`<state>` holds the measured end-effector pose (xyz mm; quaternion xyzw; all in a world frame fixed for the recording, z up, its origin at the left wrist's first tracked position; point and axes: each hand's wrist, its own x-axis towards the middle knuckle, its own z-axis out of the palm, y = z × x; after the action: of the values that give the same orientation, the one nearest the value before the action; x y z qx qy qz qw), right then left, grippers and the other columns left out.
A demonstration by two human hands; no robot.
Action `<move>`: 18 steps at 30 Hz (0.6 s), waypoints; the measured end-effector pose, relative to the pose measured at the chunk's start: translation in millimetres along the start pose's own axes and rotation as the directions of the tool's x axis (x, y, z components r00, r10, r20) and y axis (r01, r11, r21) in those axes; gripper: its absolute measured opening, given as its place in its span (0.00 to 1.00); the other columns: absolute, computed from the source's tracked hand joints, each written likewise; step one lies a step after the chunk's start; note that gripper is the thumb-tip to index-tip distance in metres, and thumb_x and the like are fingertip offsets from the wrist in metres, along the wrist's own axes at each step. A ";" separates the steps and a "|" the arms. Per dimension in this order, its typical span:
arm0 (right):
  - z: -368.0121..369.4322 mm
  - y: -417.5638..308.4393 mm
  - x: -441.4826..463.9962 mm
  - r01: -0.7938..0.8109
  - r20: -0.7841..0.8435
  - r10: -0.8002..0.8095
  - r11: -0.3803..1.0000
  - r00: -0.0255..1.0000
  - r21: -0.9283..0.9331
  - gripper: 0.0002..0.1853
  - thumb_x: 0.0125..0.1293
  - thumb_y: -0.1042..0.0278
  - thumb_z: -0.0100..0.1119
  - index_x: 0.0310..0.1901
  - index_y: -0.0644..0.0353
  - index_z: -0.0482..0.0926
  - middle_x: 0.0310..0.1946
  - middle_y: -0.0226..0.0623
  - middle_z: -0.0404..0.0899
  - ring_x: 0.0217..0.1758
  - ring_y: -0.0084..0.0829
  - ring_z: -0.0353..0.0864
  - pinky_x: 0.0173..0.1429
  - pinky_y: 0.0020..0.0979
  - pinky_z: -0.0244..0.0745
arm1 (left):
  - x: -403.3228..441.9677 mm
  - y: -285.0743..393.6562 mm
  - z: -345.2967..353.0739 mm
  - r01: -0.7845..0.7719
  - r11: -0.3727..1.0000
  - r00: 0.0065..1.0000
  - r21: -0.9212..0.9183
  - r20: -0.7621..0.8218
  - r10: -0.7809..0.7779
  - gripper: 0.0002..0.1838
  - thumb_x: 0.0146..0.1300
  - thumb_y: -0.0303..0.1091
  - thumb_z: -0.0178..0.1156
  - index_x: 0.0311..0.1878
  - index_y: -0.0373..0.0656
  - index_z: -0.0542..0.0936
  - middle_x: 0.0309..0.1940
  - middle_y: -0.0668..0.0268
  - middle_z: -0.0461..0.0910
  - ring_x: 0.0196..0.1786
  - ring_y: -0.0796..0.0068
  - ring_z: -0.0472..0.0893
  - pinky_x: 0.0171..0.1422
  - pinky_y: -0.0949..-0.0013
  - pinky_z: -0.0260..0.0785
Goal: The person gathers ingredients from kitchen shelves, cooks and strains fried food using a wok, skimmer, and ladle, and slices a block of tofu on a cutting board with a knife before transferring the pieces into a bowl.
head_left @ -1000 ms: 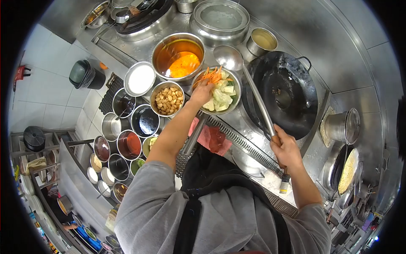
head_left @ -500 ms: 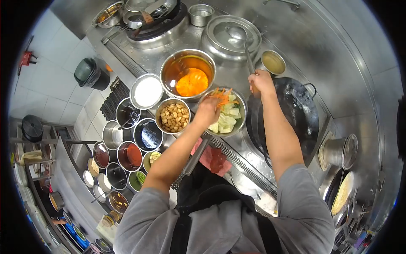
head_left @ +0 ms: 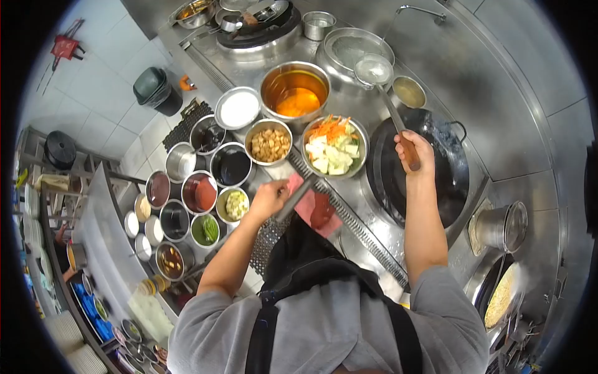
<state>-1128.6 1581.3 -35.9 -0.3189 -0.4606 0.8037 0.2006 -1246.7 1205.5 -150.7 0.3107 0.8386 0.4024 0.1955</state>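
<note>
In my right hand (head_left: 416, 151) is the wooden handle of a ladle (head_left: 374, 70). Its round metal bowl is raised near the lidded pot. Below it lies a large black wok (head_left: 436, 181). My left hand (head_left: 271, 198) has its fingers loosely bent, and I see nothing in them. It hovers by a metal bar (head_left: 296, 198) and a pink cloth (head_left: 321, 212), right of a pot of chopped pale-green vegetable (head_left: 235, 204). Between my hands stands a steel bowl (head_left: 362, 163) with cut cabbage (head_left: 333, 156) and shredded carrot (head_left: 330, 129).
Behind the bowl are a pot of orange oil (head_left: 294, 90), a bowl of white contents (head_left: 239, 108) and a bowl of brown chunks (head_left: 270, 145). Several sauce and ingredient pots stand at left, including red sauce (head_left: 200, 192). A tap (head_left: 430, 15) juts from the back wall.
My left hand has left the bowl of cabbage and carrot, moving down and left; the carrot shreds lie in the bowl. My right hand has shifted with the ladle, and the view has turned slightly.
</note>
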 end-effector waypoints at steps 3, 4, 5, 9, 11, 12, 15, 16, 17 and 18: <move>-23.6 6.1 -46.7 -0.029 0.055 0.028 1.000 0.998 0.007 0.13 0.60 0.70 0.60 0.43 0.70 0.77 0.29 0.42 0.80 0.20 0.31 0.77 0.20 0.26 0.70 | -17.4 -0.5 12.6 -0.018 0.997 0.993 0.079 -0.116 0.028 0.18 0.56 0.30 0.62 0.50 0.34 0.81 0.38 0.47 0.84 0.41 0.51 0.85 0.50 0.58 0.77; -30.0 8.1 -60.5 -0.046 0.076 0.046 0.999 0.996 -0.003 0.14 0.60 0.70 0.60 0.44 0.70 0.76 0.29 0.42 0.80 0.19 0.30 0.77 0.20 0.26 0.71 | -25.5 -4.7 20.9 -0.039 0.995 0.976 0.092 -0.211 0.058 0.15 0.56 0.30 0.63 0.47 0.37 0.83 0.34 0.52 0.85 0.37 0.58 0.86 0.46 0.62 0.78; -37.8 11.7 -71.2 -0.045 0.078 0.045 0.999 0.996 0.000 0.14 0.60 0.70 0.60 0.44 0.70 0.76 0.29 0.42 0.80 0.19 0.30 0.77 0.20 0.26 0.71 | -36.2 1.8 23.0 -0.003 0.995 0.977 0.095 -0.214 0.023 0.16 0.56 0.30 0.63 0.49 0.38 0.83 0.36 0.52 0.85 0.38 0.58 0.86 0.46 0.63 0.77; -62.3 21.6 -120.7 -0.066 0.136 0.084 0.989 0.987 -0.132 0.16 0.60 0.72 0.60 0.47 0.71 0.75 0.28 0.41 0.79 0.17 0.29 0.76 0.18 0.27 0.69 | -95.5 22.2 32.4 0.029 0.989 0.964 0.147 -0.267 0.011 0.19 0.57 0.31 0.64 0.52 0.38 0.81 0.40 0.55 0.85 0.42 0.62 0.86 0.49 0.63 0.77; -60.2 23.4 -141.4 -0.048 0.142 0.085 0.968 0.986 -0.245 0.17 0.59 0.72 0.60 0.49 0.71 0.74 0.27 0.41 0.79 0.17 0.29 0.75 0.17 0.28 0.68 | -134.2 19.6 35.3 0.085 0.993 0.951 0.078 -0.305 -0.058 0.19 0.57 0.31 0.63 0.52 0.38 0.81 0.41 0.55 0.86 0.42 0.62 0.86 0.49 0.63 0.77; -63.3 24.9 -146.3 -0.071 0.194 0.128 0.958 0.973 -0.277 0.22 0.58 0.72 0.61 0.53 0.74 0.72 0.27 0.41 0.78 0.16 0.29 0.75 0.17 0.28 0.67 | -157.5 20.4 34.7 0.094 0.994 0.943 0.064 -0.326 -0.068 0.18 0.57 0.31 0.63 0.52 0.38 0.81 0.41 0.55 0.86 0.42 0.62 0.86 0.49 0.64 0.77; -58.1 33.0 -171.0 0.000 0.214 0.107 0.895 0.971 -0.446 0.25 0.56 0.73 0.61 0.55 0.74 0.72 0.26 0.39 0.78 0.16 0.27 0.73 0.17 0.27 0.67 | -228.8 23.9 28.9 0.210 0.978 0.914 0.013 -0.357 -0.192 0.18 0.58 0.33 0.62 0.53 0.41 0.82 0.39 0.56 0.86 0.43 0.60 0.86 0.50 0.62 0.77; -56.4 38.9 -179.1 0.004 0.175 0.094 0.870 0.980 -0.493 0.26 0.55 0.73 0.61 0.57 0.72 0.71 0.26 0.38 0.77 0.16 0.26 0.72 0.17 0.27 0.67 | -252.0 28.3 26.7 0.251 0.968 0.901 0.007 -0.367 -0.231 0.17 0.59 0.34 0.62 0.52 0.42 0.82 0.39 0.55 0.86 0.42 0.59 0.86 0.50 0.61 0.77; -54.9 48.5 -189.1 0.013 0.156 0.086 0.839 0.984 -0.544 0.28 0.55 0.74 0.61 0.59 0.70 0.70 0.26 0.37 0.77 0.16 0.25 0.72 0.17 0.27 0.66 | -275.7 30.1 26.9 0.306 0.952 0.875 -0.009 -0.390 -0.285 0.17 0.59 0.34 0.61 0.51 0.42 0.83 0.39 0.54 0.86 0.41 0.57 0.85 0.50 0.60 0.77; -50.0 63.4 -202.7 0.054 0.110 0.019 0.780 0.994 -0.624 0.29 0.55 0.74 0.61 0.62 0.66 0.70 0.26 0.35 0.77 0.16 0.23 0.70 0.17 0.26 0.65 | -296.8 29.5 27.3 0.356 0.932 0.855 -0.067 -0.380 -0.353 0.15 0.60 0.35 0.60 0.49 0.43 0.84 0.39 0.53 0.85 0.42 0.56 0.85 0.51 0.60 0.76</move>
<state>-950.4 1455.6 -43.1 -0.3184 -0.7143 0.6198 0.0654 -1003.4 1033.5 -120.4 0.0664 0.9044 0.4103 0.0965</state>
